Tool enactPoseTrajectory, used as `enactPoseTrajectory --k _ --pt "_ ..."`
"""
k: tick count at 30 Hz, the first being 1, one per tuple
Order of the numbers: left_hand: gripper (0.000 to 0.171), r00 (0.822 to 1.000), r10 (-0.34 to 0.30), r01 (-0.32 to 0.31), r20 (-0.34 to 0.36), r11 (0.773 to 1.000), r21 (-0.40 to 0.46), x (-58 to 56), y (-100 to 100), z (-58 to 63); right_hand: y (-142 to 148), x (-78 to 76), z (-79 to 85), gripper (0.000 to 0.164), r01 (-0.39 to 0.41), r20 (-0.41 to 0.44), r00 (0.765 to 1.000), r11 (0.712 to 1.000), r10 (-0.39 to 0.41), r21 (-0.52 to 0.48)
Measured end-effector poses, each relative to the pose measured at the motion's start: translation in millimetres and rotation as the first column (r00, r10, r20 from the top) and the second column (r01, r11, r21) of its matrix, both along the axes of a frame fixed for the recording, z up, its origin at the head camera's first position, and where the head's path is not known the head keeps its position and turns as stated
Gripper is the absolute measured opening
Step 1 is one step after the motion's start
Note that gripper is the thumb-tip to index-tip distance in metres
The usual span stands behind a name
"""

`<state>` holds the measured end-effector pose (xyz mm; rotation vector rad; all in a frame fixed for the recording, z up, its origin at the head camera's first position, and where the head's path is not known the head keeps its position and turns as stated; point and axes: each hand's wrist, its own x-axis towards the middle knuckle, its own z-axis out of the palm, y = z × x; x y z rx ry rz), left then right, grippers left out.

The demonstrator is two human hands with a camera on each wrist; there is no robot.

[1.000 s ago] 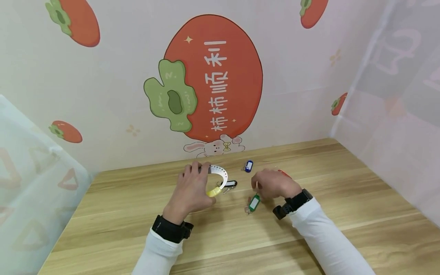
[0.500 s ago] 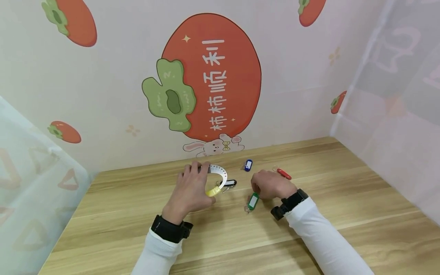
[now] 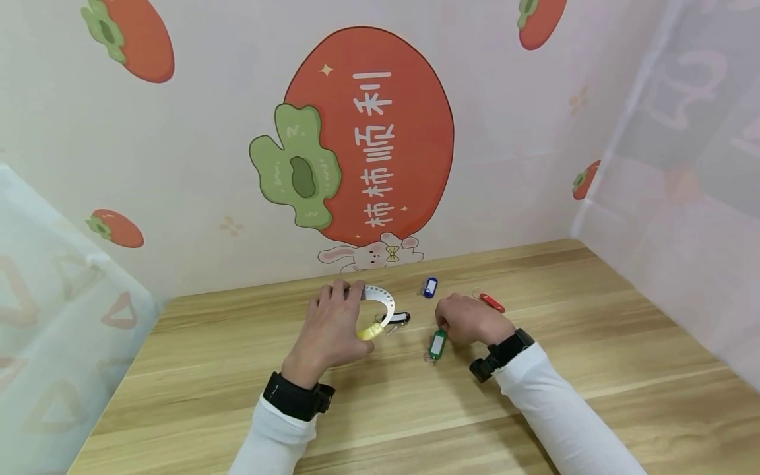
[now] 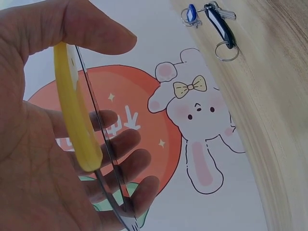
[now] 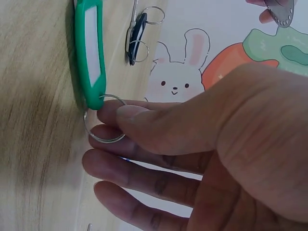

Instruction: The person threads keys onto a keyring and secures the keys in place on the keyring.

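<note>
My left hand [image 3: 326, 326] holds a curved metal band [image 3: 388, 300] with a row of holes and a yellow grip [image 4: 77, 110]. The thumb lies at one end of this loop, the fingers at the other. My right hand [image 3: 472, 318] pinches the split ring [image 5: 86, 126] of a green key tag [image 5: 90, 48] between thumb and forefinger. The tag, with its white label, hangs from that ring. Between my hands lies a black key tag [image 3: 399, 318] with a key; in the head view it sits just beyond the metal band.
A blue key tag [image 3: 430, 287] lies farther back on the wooden table [image 3: 237, 382]. The red key tag [image 3: 492, 303] rests beyond my right hand. A patterned backdrop [image 3: 505, 152] rises behind the table, with side panels left and right.
My right hand has shifted slightly left, uncovering the red key tag. The green key tag now hangs more upright and a little higher. My left hand has stayed in place.
</note>
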<state>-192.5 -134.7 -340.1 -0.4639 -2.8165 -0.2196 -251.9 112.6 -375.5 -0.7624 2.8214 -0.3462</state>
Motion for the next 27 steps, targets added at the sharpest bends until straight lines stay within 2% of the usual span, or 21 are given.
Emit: enactPoseTrajectory --k 6,13,18,22,27 --pt "0.092 1.0 0.002 -0.002 -0.002 1.0 -0.003 0.1 0 0.0 -1 -4.4 -2.2 0.012 0.003 -0.001 1.0 0.999 -0.003 -0.046" --pt "0.088 0.999 -0.002 0.002 -0.037 1.0 0.002 -0.5 0 -0.3 -1 -5.8 4.6 0.011 0.002 -0.064 0.998 0.995 -0.008 -0.096" --pt "0.09 0.999 -0.005 0.005 -0.046 1.0 -0.004 -0.6 2 0.0 0 -5.7 8.6 0.014 -0.052 -0.13 0.991 0.987 0.033 -0.15" --pt "0.09 0.999 -0.005 0.005 -0.047 1.0 -0.004 -1.0 2 0.5 1 -4.5 15.2 0.017 -0.11 -0.161 0.984 0.973 0.077 -0.204" --pt "0.09 0.999 -0.002 0.002 -0.047 1.0 -0.004 -0.9 2 2.2 1 -2.9 23.8 0.017 -0.18 -0.183 0.975 0.927 0.125 -0.328"
